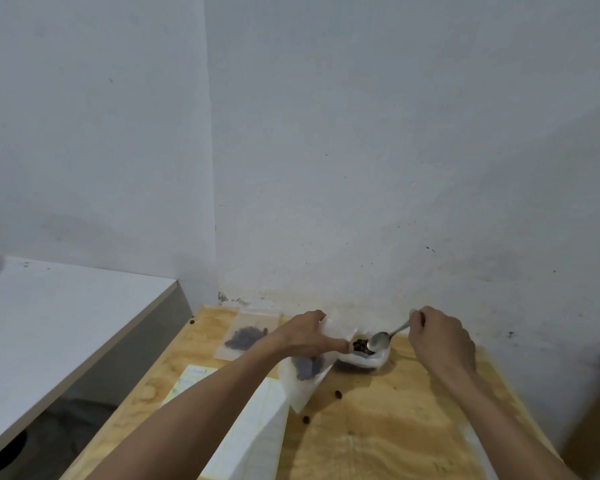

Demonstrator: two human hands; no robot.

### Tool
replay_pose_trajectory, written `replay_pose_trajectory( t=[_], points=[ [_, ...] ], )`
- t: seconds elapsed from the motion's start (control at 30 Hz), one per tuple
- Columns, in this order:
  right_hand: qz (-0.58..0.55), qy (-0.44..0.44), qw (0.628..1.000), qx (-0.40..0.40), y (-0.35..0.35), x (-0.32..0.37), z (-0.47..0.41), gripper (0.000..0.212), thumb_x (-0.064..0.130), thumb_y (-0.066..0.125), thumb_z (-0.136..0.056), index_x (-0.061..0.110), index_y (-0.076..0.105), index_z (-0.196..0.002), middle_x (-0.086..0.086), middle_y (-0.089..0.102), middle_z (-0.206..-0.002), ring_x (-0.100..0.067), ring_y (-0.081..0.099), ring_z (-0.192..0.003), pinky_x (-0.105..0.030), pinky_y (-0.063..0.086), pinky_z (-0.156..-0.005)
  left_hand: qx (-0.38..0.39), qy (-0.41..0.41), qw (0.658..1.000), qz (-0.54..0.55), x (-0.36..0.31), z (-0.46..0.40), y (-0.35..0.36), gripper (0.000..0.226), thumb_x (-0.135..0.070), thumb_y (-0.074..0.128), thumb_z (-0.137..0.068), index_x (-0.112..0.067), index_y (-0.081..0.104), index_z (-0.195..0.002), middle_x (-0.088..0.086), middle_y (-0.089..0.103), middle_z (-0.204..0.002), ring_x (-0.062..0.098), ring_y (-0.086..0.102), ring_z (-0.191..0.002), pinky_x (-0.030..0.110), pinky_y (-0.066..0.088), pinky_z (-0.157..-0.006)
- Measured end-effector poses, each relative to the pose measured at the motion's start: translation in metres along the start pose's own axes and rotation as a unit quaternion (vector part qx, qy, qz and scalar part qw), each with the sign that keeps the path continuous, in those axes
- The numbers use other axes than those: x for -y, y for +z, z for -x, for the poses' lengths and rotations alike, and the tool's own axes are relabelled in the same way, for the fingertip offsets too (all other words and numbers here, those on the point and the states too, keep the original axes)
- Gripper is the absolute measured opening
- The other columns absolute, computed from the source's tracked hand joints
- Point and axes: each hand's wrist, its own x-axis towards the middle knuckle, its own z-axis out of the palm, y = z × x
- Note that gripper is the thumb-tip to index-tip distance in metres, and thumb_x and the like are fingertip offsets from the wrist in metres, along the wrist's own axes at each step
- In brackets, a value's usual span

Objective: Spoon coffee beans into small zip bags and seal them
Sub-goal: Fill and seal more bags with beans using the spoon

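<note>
Pale plywood table (395, 427) across the lower middle and right of the frame, against a white wall (361, 133). Left hand (309, 336) at lower centre, fingers curled round the upper edge of a small zip bag (305, 372), holding it up, a dark clump of beans inside. Right hand (440, 341) just right of centre, fingers pinching the handle of a metal spoon (378, 340), bowl tilted over the coffee beans (361, 346) in a white plastic bag (364, 360). Filled zip bag (246, 336) lying flat, left of the left hand, near the wall. Loose beans (338, 394) scattered on the wood below the held bag. White sheets (253, 441) under the left forearm. Grey-white counter (49, 323) at lower left.
</note>
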Motion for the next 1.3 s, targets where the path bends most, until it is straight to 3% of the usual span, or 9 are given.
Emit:
replay_pose_trajectory(
  t=[0.1, 0.17, 0.23, 0.3, 0.43, 0.77, 1.0, 1.2, 1.3],
  points=[
    [0.050, -0.008, 0.999, 0.018, 0.015, -0.002, 0.006, 0.040, 0.034, 0.033, -0.107, 0.014, 0.059, -0.083, -0.004, 0.066, -0.078, -0.028, 0.062, -0.071, -0.032, 0.042, -0.057, 0.008, -0.005, 1.000, -0.001, -0.006, -0.003, 0.003, 0.088, -0.063, 0.072, -0.081, -0.015, 0.042, -0.147, 0.003, 0.053, -0.143, 0.022, 0.054, -0.120, 0.031, 0.042, -0.086],
    [0.026, 0.029, 0.999, 0.037, 0.026, -0.005, 0.005, 0.040, 0.031, 0.034, -0.105, 0.013, 0.053, -0.075, -0.007, 0.064, -0.075, -0.031, 0.062, -0.071, -0.031, 0.042, -0.057, 0.004, 0.000, 1.000, 0.013, -0.010, -0.005, 0.004, 0.084, -0.063, 0.072, -0.081, -0.017, 0.044, -0.145, 0.001, 0.055, -0.140, 0.019, 0.054, -0.114, 0.032, 0.044, -0.085],
    [-0.061, 0.102, 0.991, 0.061, 0.037, -0.013, 0.005, 0.044, 0.026, 0.038, -0.103, 0.009, 0.052, -0.065, -0.008, 0.060, -0.063, -0.032, 0.064, -0.064, -0.028, 0.039, -0.053, 0.001, 0.013, 1.000, 0.027, -0.015, -0.005, 0.004, 0.076, -0.061, 0.073, -0.080, -0.019, 0.049, -0.139, -0.002, 0.057, -0.132, 0.017, 0.054, -0.109, 0.032, 0.046, -0.083],
    [-0.163, 0.188, 0.965, 0.088, 0.043, -0.020, 0.004, 0.046, 0.023, 0.042, -0.101, 0.002, 0.063, -0.067, -0.011, 0.066, -0.059, -0.033, 0.067, -0.058, -0.027, 0.043, -0.052, 0.006, 0.021, 1.000, 0.022, -0.018, -0.006, 0.005, 0.072, -0.058, 0.074, -0.082, -0.019, 0.050, -0.138, -0.003, 0.058, -0.129, 0.017, 0.054, -0.107, 0.031, 0.044, -0.081],
    [-0.254, 0.256, 0.928, 0.097, 0.042, -0.029, 0.003, 0.041, 0.022, 0.046, -0.098, 0.001, 0.074, -0.078, -0.018, 0.070, -0.060, -0.031, 0.060, -0.051, -0.034, 0.050, -0.059, 0.001, 0.021, 1.000, -0.005, -0.013, -0.006, 0.003, 0.080, -0.054, 0.074, -0.084, -0.017, 0.042, -0.148, 0.000, 0.053, -0.144, 0.021, 0.053, -0.122, 0.028, 0.039, -0.085],
    [-0.301, 0.217, 0.926, 0.066, -0.007, -0.006, -0.020, 0.034, 0.020, 0.048, -0.096, 0.006, 0.072, -0.076, -0.010, 0.070, -0.069, -0.030, 0.064, -0.055, -0.043, 0.058, -0.067, -0.038, 0.027, 0.999, 0.012, 0.003, 0.007, -0.010, 0.088, -0.052, 0.076, -0.084, -0.013, 0.036, -0.152, 0.005, 0.050, -0.149, 0.023, 0.050, -0.131, 0.025, 0.036, -0.088],
    [-0.339, 0.179, 0.922, 0.060, -0.033, 0.018, -0.023, 0.030, 0.017, 0.048, -0.094, 0.001, 0.070, -0.083, -0.008, 0.067, -0.076, -0.024, 0.063, -0.056, -0.030, 0.048, -0.051, -0.048, 0.034, 0.998, 0.021, 0.011, 0.019, -0.016, 0.084, -0.053, 0.077, -0.081, -0.014, 0.042, -0.147, 0.003, 0.055, -0.141, 0.014, 0.048, -0.108, 0.026, 0.038, -0.086],
    [-0.312, 0.119, 0.941, 0.061, -0.048, 0.042, -0.016, 0.031, 0.019, 0.049, -0.094, 0.001, 0.072, -0.083, -0.006, 0.070, -0.072, -0.022, 0.065, -0.056, -0.033, 0.051, -0.056, -0.057, 0.032, 0.998, 0.024, 0.010, 0.026, -0.017, 0.086, -0.053, 0.076, -0.082, -0.013, 0.040, -0.149, 0.004, 0.054, -0.143, 0.020, 0.052, -0.123, 0.026, 0.037, -0.088],
    [-0.249, 0.042, 0.966, 0.053, -0.052, 0.053, -0.011, 0.035, 0.022, 0.047, -0.094, 0.002, 0.071, -0.079, -0.008, 0.073, -0.070, -0.023, 0.070, -0.060, -0.042, 0.059, -0.068, -0.063, 0.036, 0.997, 0.014, 0.008, 0.028, -0.016, 0.076, -0.055, 0.076, -0.081, -0.016, 0.047, -0.139, 0.003, 0.058, -0.132, 0.018, 0.054, -0.110, 0.028, 0.040, -0.081]
  ],
)
